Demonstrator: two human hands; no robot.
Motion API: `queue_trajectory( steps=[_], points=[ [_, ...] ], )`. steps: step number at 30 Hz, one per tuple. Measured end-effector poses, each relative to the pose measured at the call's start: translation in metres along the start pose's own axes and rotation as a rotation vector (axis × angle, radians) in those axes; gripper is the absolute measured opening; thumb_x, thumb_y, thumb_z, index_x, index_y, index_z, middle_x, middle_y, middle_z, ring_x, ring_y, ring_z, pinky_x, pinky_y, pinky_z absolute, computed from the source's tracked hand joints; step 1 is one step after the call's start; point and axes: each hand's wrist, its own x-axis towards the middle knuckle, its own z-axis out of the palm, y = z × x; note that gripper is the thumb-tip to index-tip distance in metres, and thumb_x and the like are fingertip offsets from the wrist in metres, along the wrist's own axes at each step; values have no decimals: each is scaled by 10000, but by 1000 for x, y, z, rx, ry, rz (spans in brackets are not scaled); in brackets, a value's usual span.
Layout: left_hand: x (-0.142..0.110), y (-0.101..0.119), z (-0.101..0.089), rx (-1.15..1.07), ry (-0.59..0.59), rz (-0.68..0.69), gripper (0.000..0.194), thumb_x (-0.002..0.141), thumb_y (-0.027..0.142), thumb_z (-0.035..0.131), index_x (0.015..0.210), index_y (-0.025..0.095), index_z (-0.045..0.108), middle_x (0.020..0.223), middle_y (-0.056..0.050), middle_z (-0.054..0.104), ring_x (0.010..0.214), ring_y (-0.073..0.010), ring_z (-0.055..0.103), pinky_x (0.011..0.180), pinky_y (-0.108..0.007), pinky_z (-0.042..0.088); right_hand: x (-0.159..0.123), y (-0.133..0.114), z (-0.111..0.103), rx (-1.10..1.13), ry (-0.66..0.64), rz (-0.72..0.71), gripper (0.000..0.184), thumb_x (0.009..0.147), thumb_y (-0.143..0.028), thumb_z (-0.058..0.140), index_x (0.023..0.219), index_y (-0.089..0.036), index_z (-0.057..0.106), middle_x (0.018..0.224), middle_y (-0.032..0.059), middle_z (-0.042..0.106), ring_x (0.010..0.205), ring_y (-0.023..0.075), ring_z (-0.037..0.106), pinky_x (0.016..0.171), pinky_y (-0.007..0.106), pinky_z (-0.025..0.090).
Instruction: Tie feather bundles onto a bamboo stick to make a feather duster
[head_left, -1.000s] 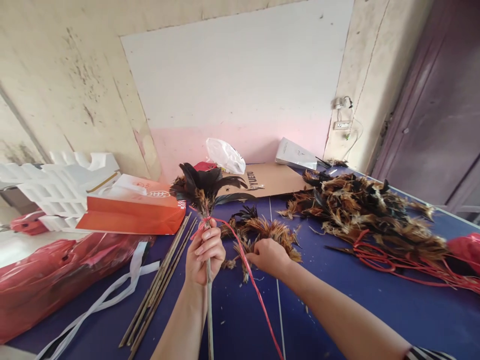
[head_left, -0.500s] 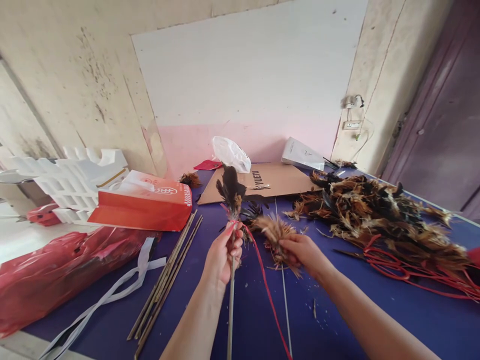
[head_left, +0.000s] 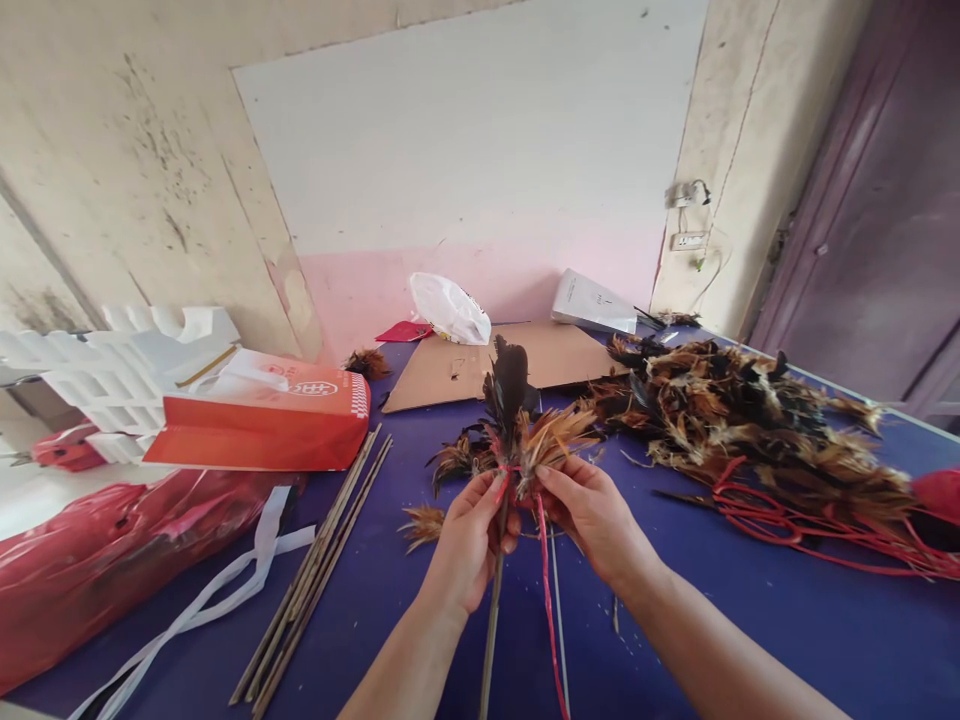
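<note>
My left hand is closed round a thin stick, just below a tuft of dark feathers bound at its top. Red string runs from the binding down toward the table's front edge. Between the fingers of my right hand is a bunch of brown feathers, pressed against the right side of the dark tuft. The two hands almost meet at the binding. Behind and to the left of them lie loose feathers, with a small tan tuft nearer.
A large feather pile lies at right beside tangled red cord. Several bare sticks, an orange paper bag and a red plastic bag are at left. Flattened cardboard lies at the back of the blue table.
My right hand has brought the brown feathers leftward and up against the dark tuft on the stick. My left hand still grips the stick. The view has shifted slightly.
</note>
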Motion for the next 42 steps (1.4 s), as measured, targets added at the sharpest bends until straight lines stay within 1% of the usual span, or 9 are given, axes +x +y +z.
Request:
queue_trajectory(
  steps=[4,12,16,20,24,28,29,34,42],
  points=[
    [-3,-2,5,-4,-19,-17,236,718,365,624,782,145,569,638,3,572,451,-56,454,367,-164,271,1,2,1,19,-13,-3,292,661,-403,664,714,-137,558,630,9,584,550,109,505,530,233,402],
    [-8,-4,11,31,-17,9,243,730,369,609,829,147,594,582,14,524,474,-76,464,370,-171,306,2,3,0,-55,-30,-29,255,697,-386,628,676,-150,533,561,-8,556,475,102,490,476,234,382],
    [-9,-7,12,143,-32,86,302,724,339,622,945,136,589,645,0,529,504,-80,468,381,-174,346,3,6,-2,-71,-6,-41,245,715,-381,606,689,-148,534,588,-1,572,474,98,493,475,231,384],
    [-9,-11,12,212,12,152,421,718,329,630,1085,166,502,669,9,528,507,-87,483,361,-168,356,3,7,-2,-139,26,-43,265,708,-400,601,703,-141,546,613,15,594,481,100,493,464,223,380],
    [-10,-13,11,216,5,176,361,736,351,609,1027,171,492,656,19,528,462,-69,448,338,-155,332,3,5,-1,-171,47,-46,259,706,-391,596,679,-139,540,565,0,569,471,96,479,462,219,374],
    [-10,-15,11,214,0,173,338,826,442,435,980,150,507,526,30,498,387,-65,400,337,-170,327,2,5,-1,-201,62,-60,275,684,-406,604,649,-140,542,538,3,561,479,110,491,467,228,376],
    [-10,-15,11,214,9,167,343,824,447,433,973,148,509,514,34,491,377,-62,389,332,-169,322,2,5,-1,-210,68,-62,277,678,-407,608,647,-140,544,540,5,562,483,112,491,468,229,375],
    [-8,-14,14,272,75,148,331,712,365,628,937,146,521,614,28,516,403,-49,396,303,-145,298,2,6,0,-223,79,-59,250,691,-375,604,644,-142,528,561,-9,552,501,103,485,482,224,377],
    [-9,-15,14,403,-11,132,322,782,408,528,946,131,542,496,48,467,361,-57,378,310,-161,306,1,2,3,-179,57,-38,243,680,-358,613,629,-155,488,536,-33,518,467,90,461,452,217,376]
  ],
)
